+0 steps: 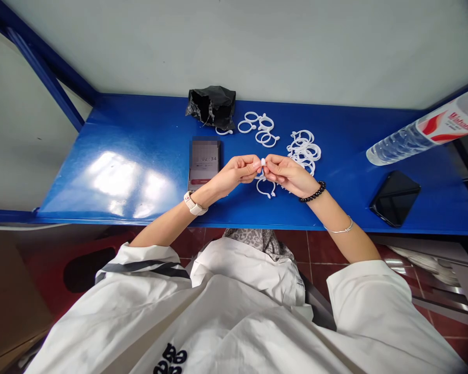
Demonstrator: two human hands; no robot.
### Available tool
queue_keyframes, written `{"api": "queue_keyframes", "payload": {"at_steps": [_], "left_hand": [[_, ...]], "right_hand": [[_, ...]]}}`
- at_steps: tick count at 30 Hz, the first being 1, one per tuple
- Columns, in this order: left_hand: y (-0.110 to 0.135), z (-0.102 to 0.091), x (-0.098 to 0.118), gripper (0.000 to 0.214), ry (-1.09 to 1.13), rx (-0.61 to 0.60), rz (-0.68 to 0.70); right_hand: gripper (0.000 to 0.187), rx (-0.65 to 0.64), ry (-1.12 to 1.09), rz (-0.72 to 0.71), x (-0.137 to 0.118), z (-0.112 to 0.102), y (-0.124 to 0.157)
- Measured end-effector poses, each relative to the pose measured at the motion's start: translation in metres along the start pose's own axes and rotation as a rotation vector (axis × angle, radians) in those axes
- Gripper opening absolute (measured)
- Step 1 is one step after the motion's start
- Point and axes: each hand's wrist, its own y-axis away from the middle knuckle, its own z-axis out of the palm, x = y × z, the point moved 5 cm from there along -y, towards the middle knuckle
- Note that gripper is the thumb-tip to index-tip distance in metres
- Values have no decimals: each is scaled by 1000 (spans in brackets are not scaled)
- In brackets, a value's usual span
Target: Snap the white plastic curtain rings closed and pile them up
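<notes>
Thumb and fingers of my left hand (244,170) pinch a small white plastic piece (262,162) from one side. My right hand (286,172) pinches it from the other, so the fingertips nearly meet over the blue table. Just below them shows a white plastic ring (266,194) with small knobs; whether it joins the pinched piece, I cannot tell. Beyond my right hand lies a heap of similar white rings (306,150), partly covered by the hand. Several more loose rings (265,123) are spread farther back, near a crumpled black plastic bag (214,104) with its mouth open.
A phone with a lit timer screen (205,161) lies left of my hands on the blue table (152,135). To the right are a water bottle (421,127) and a dark phone (395,198). A pale wall (257,52) rises behind the table.
</notes>
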Motion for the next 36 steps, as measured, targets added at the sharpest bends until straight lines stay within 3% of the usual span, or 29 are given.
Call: {"api": "queue_keyframes", "payload": {"at_steps": [21, 24, 30, 36], "left_hand": [[4, 5, 2, 56, -50, -24, 91], [3, 4, 1, 58, -71, -13, 87], [2, -7, 10, 58, -194, 159, 199], [-2, -6, 3, 56, 4, 120, 122]], "right_hand": [[52, 7, -20, -101, 7, 6, 0], [55, 37, 60, -125, 9, 4, -1], [48, 201, 354, -198, -2, -4, 0], [45, 213, 114, -129, -7, -2, -1]]}}
